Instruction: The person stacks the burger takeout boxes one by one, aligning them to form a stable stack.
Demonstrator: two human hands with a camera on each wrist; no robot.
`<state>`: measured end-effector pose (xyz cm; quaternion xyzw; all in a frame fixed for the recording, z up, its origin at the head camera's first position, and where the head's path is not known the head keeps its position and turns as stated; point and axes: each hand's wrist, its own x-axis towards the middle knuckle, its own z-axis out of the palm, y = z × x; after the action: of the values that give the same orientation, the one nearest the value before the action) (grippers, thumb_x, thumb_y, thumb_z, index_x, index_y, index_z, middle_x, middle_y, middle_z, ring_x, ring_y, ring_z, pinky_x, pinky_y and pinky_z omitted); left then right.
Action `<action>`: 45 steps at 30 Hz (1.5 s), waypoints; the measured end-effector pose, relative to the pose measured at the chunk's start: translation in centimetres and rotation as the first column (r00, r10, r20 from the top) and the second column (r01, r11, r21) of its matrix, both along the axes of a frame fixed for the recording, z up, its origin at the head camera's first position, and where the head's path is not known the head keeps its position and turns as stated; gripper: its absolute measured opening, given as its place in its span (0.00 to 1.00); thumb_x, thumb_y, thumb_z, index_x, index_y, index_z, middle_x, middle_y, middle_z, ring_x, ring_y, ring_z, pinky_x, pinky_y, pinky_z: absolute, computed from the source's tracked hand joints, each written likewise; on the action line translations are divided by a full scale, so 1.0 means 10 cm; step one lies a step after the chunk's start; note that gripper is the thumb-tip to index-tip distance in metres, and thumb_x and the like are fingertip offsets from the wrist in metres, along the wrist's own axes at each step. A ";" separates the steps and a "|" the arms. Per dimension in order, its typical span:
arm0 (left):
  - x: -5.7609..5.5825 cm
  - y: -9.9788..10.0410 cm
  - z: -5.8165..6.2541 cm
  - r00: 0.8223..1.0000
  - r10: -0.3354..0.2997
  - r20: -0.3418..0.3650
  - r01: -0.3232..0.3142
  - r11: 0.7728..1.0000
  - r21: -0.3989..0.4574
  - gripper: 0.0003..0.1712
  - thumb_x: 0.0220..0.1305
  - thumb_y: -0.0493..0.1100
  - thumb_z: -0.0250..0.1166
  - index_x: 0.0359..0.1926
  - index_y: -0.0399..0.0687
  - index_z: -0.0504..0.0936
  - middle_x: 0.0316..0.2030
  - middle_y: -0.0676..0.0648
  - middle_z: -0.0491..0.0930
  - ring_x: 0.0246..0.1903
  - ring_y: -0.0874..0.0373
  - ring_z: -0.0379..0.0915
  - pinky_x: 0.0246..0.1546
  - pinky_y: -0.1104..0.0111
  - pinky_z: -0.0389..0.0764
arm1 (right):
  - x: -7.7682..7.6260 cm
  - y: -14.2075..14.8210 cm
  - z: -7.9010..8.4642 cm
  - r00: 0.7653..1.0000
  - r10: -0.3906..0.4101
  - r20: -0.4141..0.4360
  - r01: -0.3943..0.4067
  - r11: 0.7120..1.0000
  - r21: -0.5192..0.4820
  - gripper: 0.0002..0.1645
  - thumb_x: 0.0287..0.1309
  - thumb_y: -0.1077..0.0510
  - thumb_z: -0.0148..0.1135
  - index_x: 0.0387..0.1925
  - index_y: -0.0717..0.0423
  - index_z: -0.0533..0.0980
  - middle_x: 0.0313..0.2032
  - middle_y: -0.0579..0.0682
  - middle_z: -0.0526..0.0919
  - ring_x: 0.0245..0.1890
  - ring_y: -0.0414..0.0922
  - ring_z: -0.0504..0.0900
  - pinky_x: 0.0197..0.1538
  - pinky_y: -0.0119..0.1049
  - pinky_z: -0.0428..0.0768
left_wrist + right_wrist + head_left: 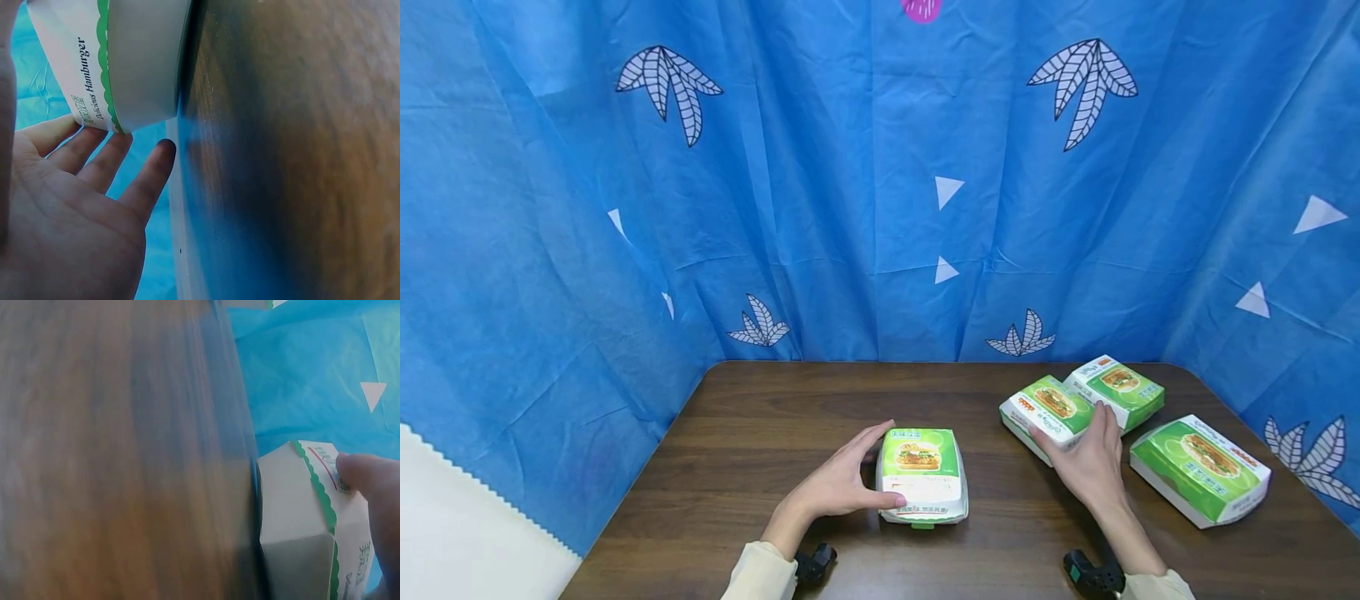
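In the head view, a green and white hamburger box (919, 471) stands at mid-table. My left hand (838, 482) grips it from the left, thumb at the near side and fingertips at the far left corner. The left wrist view shows several fingertips against the end of this paper box (147, 62), the little finger apart from it. Further right, my right hand (1092, 462) holds a second hamburger box (1048, 408) between thumb and fingers. In the right wrist view the thumb (369, 475) presses on that box (294, 500); the other fingers are mostly hidden.
Another hamburger box (1116, 387) sits at the back right, close beside the one in my right hand. A further box (1202, 467) lies near the right edge of the brown wooden table (737, 425). A blue curtain (820, 208) hangs behind and around the table.
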<state>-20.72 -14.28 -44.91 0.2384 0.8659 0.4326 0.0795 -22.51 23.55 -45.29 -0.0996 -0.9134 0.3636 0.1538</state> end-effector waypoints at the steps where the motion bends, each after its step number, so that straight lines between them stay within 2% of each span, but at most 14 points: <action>1: 0.00 0.00 0.00 1.000 0.000 -0.002 0.000 1.000 -0.002 0.62 0.52 0.63 0.79 0.81 0.53 0.56 0.76 0.50 0.62 0.66 0.52 0.70 0.66 0.51 0.74 | 0.00 0.00 -0.01 1.000 0.002 0.002 -0.002 1.000 -0.006 0.75 0.55 0.40 0.74 0.78 0.75 0.34 0.77 0.77 0.38 0.75 0.76 0.43 0.73 0.71 0.48; 9: -0.02 0.02 -0.01 1.000 -0.001 0.002 0.001 1.000 -0.002 0.63 0.52 0.63 0.79 0.81 0.53 0.55 0.75 0.50 0.62 0.67 0.51 0.69 0.66 0.51 0.74 | -0.01 0.03 -0.04 1.000 0.013 0.023 -0.012 1.000 -0.028 0.75 0.57 0.40 0.73 0.78 0.73 0.32 0.77 0.75 0.37 0.76 0.74 0.43 0.73 0.71 0.50; 24: -0.03 0.03 -0.02 1.000 -0.008 0.003 0.008 1.000 0.008 0.62 0.53 0.62 0.79 0.81 0.52 0.56 0.76 0.50 0.62 0.66 0.52 0.69 0.66 0.54 0.75 | -0.01 0.03 -0.04 1.000 0.016 0.000 -0.016 0.999 -0.049 0.75 0.55 0.40 0.75 0.79 0.72 0.35 0.75 0.75 0.45 0.73 0.73 0.52 0.71 0.71 0.57; 36: -0.01 0.02 -0.04 1.000 -0.004 0.002 0.004 1.000 0.003 0.62 0.53 0.62 0.79 0.81 0.51 0.56 0.76 0.48 0.62 0.66 0.51 0.69 0.65 0.54 0.75 | -0.01 0.03 -0.05 1.000 0.028 -0.007 -0.028 0.998 -0.060 0.76 0.55 0.39 0.75 0.79 0.71 0.35 0.75 0.75 0.47 0.73 0.72 0.53 0.71 0.70 0.58; 45: -0.01 0.02 -0.04 1.000 -0.001 0.002 0.001 1.000 -0.001 0.62 0.53 0.63 0.79 0.81 0.51 0.55 0.76 0.48 0.61 0.66 0.51 0.68 0.65 0.54 0.75 | -0.01 0.02 -0.02 0.999 0.027 -0.044 -0.029 0.998 -0.060 0.75 0.54 0.40 0.76 0.79 0.71 0.37 0.74 0.75 0.48 0.73 0.71 0.53 0.71 0.69 0.58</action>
<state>-20.84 -14.12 -45.31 0.2383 0.8660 0.4321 0.0806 -22.63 23.72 -45.53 -0.0835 -0.8996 0.3955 0.1654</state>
